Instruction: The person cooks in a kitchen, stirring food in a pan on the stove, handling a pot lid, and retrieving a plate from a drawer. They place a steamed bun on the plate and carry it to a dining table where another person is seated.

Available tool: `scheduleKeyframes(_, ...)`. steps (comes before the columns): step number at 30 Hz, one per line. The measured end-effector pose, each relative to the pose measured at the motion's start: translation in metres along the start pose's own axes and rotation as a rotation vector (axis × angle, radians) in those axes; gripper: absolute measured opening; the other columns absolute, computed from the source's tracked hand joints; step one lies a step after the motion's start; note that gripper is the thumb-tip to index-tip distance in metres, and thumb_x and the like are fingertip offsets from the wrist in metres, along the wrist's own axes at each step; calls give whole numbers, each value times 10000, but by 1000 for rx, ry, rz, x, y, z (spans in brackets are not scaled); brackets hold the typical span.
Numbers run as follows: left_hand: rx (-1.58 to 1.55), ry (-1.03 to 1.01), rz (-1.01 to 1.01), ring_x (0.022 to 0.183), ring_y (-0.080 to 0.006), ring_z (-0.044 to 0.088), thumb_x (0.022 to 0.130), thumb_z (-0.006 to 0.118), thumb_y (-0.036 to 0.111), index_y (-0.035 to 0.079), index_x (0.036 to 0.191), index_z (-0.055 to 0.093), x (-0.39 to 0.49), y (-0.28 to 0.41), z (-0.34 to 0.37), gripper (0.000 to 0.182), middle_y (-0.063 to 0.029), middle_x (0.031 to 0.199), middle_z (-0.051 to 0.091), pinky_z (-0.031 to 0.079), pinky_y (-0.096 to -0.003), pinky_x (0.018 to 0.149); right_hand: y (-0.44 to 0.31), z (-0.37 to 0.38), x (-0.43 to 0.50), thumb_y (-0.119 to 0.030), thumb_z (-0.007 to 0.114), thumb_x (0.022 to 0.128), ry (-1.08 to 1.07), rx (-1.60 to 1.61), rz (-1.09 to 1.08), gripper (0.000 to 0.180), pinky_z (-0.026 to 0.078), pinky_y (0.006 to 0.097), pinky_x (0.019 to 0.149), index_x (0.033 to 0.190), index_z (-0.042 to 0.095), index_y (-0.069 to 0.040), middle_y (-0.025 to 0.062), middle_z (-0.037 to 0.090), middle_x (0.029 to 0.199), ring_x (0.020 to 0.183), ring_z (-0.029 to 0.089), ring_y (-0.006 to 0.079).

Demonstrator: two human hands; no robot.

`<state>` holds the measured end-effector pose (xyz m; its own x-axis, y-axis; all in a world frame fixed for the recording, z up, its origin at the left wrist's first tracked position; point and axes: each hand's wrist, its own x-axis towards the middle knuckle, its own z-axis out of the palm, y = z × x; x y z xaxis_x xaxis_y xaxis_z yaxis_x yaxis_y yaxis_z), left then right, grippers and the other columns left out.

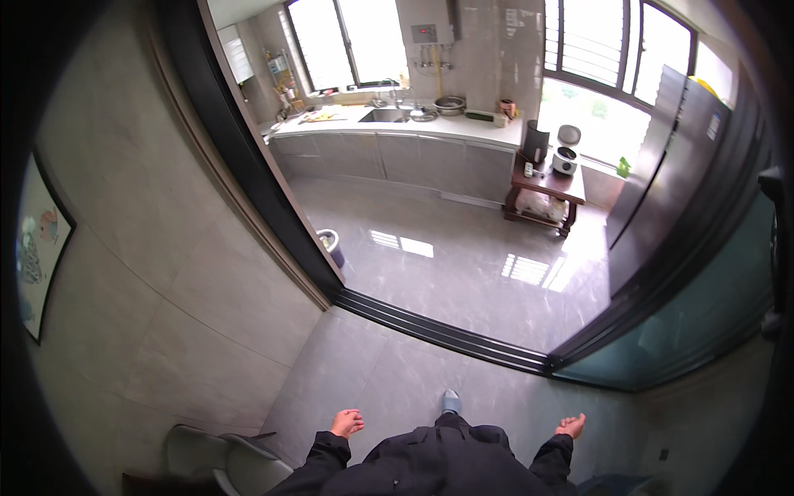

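My left hand (347,423) hangs empty by my side, its fingers loosely curled. Nearest to it are grey chairs (251,465) at the lower left. On the other side my right hand (570,426) is held away from my body, also empty, with the fingers slightly bent. Between the hands one slippered foot (451,402) shows on the grey tiled floor (378,372). Ahead lies the dark floor track (440,335) of a sliding door, at the opening to a kitchen.
A glass door panel (670,328) borders the opening on the right, a wall (205,322) on the left. Beyond stand a waste bin (335,248), a white counter (347,124) with a sink (386,116), a wooden stand (541,183) bearing a rice cooker (565,161), and a refrigerator (676,167).
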<state>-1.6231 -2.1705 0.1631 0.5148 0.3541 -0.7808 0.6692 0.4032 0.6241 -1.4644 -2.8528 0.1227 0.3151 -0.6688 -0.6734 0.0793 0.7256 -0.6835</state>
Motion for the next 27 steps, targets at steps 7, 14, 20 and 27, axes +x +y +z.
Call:
scheduleKeyframes(7, -94, 92, 85, 855, -260, 673, 978, 547, 122, -4, 1238, 570, 47, 131, 39, 290, -125, 1040, 628, 616, -421, 767, 112, 255, -5, -246, 592, 1015, -487, 58, 273, 334, 294, 271, 400, 738, 424, -168, -42, 346, 589, 452, 343, 92)
scheduleKeyframes(14, -88, 78, 25, 843, -251, 671, 986, 550, 137, 11, 1230, 576, 113, 201, 80, 276, -117, 1042, 626, 607, -411, 769, 162, 408, -44, -217, 652, 1005, -763, -162, 185, 188, 471, 272, 525, 885, 539, -127, -6, 544, 712, 581, 520, 109)
scheduleKeyframes(20, -105, 42, -11, 844, -250, 662, 996, 554, 159, 13, 1213, 571, 225, 281, 112, 262, -115, 1040, 624, 601, -416, 791, 193, 504, -21, -235, 678, 992, -702, -158, 164, 204, 471, 237, 530, 843, 578, -138, -33, 568, 706, 583, 546, 80)
scheduleKeyframes(27, -60, -90, 143, 777, -190, 655, 986, 565, 144, -5, 1219, 573, 370, 476, 188, 276, -93, 945, 631, 606, -363, 738, 189, 628, -9, -262, 707, 970, -546, -59, 75, 204, 485, 220, 525, 850, 600, -136, -28, 582, 729, 590, 550, 81)
